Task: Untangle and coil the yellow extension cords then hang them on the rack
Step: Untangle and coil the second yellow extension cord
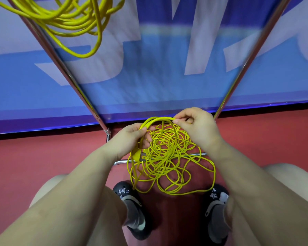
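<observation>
The left hand (pixel 132 139) grips a few gathered loops of the yellow cord (pixel 167 157) just above its plug (pixel 138 155), while the right hand (pixel 196 126) pinches the top of the same arc; most of the cord lies in a loose tangle on the red floor (pixel 43 157), across the base bar of the rack (pixel 203 154). One coiled cord (pixel 75 20) already hangs from the rack at upper left. Pulling the next length straight up could cinch crossed strands into a knot or snag them under the bar.

Bare arms and legs, black clogs (pixel 132 210) w/ white charms.
</observation>
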Available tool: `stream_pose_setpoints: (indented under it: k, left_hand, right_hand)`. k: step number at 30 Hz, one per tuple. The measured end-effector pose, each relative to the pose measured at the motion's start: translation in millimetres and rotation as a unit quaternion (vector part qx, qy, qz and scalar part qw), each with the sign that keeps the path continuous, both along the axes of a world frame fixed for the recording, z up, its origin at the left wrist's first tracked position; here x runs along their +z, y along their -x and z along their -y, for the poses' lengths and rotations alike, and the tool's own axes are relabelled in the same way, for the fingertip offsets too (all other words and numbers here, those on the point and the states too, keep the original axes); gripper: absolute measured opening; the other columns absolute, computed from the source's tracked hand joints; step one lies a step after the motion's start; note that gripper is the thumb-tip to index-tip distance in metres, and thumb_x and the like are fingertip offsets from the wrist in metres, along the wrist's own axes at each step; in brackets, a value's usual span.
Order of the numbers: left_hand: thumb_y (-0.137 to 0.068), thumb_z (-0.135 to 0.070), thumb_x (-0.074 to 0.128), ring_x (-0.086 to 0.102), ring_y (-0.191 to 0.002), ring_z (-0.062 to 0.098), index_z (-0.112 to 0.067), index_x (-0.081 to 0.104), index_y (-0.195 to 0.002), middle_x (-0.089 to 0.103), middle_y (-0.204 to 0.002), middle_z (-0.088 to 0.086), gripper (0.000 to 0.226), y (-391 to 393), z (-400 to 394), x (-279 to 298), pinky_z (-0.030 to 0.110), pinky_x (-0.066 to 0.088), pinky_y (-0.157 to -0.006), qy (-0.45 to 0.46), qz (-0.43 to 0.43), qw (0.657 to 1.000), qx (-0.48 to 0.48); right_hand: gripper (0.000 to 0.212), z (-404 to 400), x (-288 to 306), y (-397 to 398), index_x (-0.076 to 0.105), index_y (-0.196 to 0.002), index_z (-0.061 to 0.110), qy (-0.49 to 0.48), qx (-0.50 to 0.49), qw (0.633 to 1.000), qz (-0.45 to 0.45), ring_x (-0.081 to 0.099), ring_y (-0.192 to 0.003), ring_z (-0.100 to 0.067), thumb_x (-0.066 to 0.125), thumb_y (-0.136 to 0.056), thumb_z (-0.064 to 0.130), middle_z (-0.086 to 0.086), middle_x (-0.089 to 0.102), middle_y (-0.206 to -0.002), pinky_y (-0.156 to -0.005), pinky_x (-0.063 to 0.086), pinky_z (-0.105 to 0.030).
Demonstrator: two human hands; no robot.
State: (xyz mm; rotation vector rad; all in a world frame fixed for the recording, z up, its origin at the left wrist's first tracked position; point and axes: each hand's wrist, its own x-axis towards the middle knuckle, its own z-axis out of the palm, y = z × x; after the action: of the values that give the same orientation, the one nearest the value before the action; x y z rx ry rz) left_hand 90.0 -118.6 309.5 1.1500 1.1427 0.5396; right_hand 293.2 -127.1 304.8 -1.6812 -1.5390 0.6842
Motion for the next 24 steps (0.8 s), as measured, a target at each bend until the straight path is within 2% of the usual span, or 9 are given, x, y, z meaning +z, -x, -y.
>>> stream_pose_setpoints:
  k: [5,8,10,12,14,17,20,22,24]
  left_hand:
    - [-0.102,-0.012,0.032,0.049,-0.048,0.01,-0.011,0.057,-0.095,0.051,-0.057,-0.005,0.026,-4.3,4.8,-0.6,0.021,0.046,-0.052,-0.026,-0.019,0.999,-0.031]
    - [-0.103,-0.014,0.032,0.037,-0.042,0.006,-0.011,0.051,-0.086,0.039,-0.05,-0.01,0.026,-6.7,6.3,1.3,0.026,0.046,-0.053,-0.006,0.015,1.0,0.0]
    - [-0.103,-0.015,0.032,0.031,-0.04,0.005,-0.012,0.047,-0.082,0.035,-0.049,-0.01,0.026,-5.3,3.6,6.5,0.021,0.045,-0.046,0.002,0.041,0.998,0.043]
    - [-0.103,-0.016,0.031,0.027,-0.038,0.004,-0.013,0.045,-0.08,0.032,-0.049,-0.009,0.027,-1.2,-0.8,12.1,0.019,0.041,-0.042,0.006,0.078,0.994,0.082]
    - [-0.103,-0.017,0.03,0.025,-0.037,0.004,-0.014,0.045,-0.079,0.032,-0.049,-0.01,0.028,3.4,-2.6,15.7,0.019,0.039,-0.041,0.015,0.111,0.989,0.098]
    - [-0.103,-0.018,0.03,0.025,-0.037,0.003,-0.014,0.044,-0.079,0.03,-0.049,-0.009,0.028,8.8,-1.6,18.4,0.018,0.038,-0.04,0.031,0.151,0.982,0.111]
    - [-0.102,-0.019,0.03,0.025,-0.036,0.003,-0.016,0.044,-0.079,0.03,-0.049,-0.01,0.028,20.9,-5.6,22.2,0.016,0.037,-0.039,0.032,0.188,0.97,0.153]
    - [-0.102,-0.019,0.029,0.025,-0.036,0.003,-0.016,0.044,-0.078,0.029,-0.048,-0.01,0.029,30.0,-8.6,22.5,0.015,0.036,-0.039,0.025,0.196,0.964,0.18]
    - [-0.102,-0.019,0.029,0.025,-0.036,0.003,-0.017,0.044,-0.077,0.029,-0.049,-0.01,0.029,36.9,-9.7,21.1,0.015,0.036,-0.04,0.022,0.199,0.959,0.201]
  right_hand:
    - [0.004,-1.0,-2.9,-2.0,0.072,-0.081,0.022,-0.007,-0.007,1.0,0.022,0.048,-0.06,0.0,0.073,-0.078,0.021,0.01,0.056,-0.075,-0.07,0.045,-0.027]
    - [0.003,-1.5,-5.1,-3.6,0.069,-0.08,0.024,0.001,-0.005,1.0,0.013,0.048,-0.06,-0.002,0.072,-0.079,0.024,0.012,0.055,-0.071,-0.069,0.044,-0.026]
    - [0.008,-0.5,-10.3,-7.1,0.066,-0.082,0.026,0.046,0.024,0.997,0.049,0.052,-0.067,-0.006,0.071,-0.079,0.03,0.011,0.057,-0.072,-0.07,0.044,-0.028]
    - [0.01,0.8,-21.6,-11.9,0.061,-0.085,0.025,0.114,0.089,0.98,0.133,0.055,-0.077,-0.015,0.069,-0.082,0.03,0.008,0.056,-0.077,-0.073,0.044,-0.031]
    - [0.012,2.9,-33.9,-16.9,0.053,-0.081,0.024,0.189,0.14,0.955,0.181,0.052,-0.079,-0.019,0.063,-0.087,0.027,0.006,0.052,-0.076,-0.075,0.044,-0.033]
    - [0.023,6.6,-48.7,-29.1,0.041,-0.074,0.023,0.278,0.154,0.915,0.247,0.05,-0.079,-0.024,0.053,-0.093,0.028,0.001,0.051,-0.076,-0.073,0.043,-0.033]
    - [0.007,10.9,-51.6,-42.7,0.047,-0.091,0.017,0.342,0.159,0.877,0.299,0.053,-0.079,-0.024,0.052,-0.093,0.02,-0.009,0.055,-0.09,-0.066,0.04,-0.026]
    - [0.007,12.5,-48.8,-48.0,0.054,-0.099,0.011,0.352,0.134,0.889,0.261,0.053,-0.073,-0.02,0.051,-0.093,0.011,-0.008,0.055,-0.093,-0.058,0.041,-0.018]
    - [0.012,11.8,-45.3,-50.9,0.054,-0.096,0.012,0.318,0.084,0.921,0.21,0.052,-0.072,-0.018,0.046,-0.092,0.003,-0.005,0.056,-0.088,-0.052,0.039,-0.016]
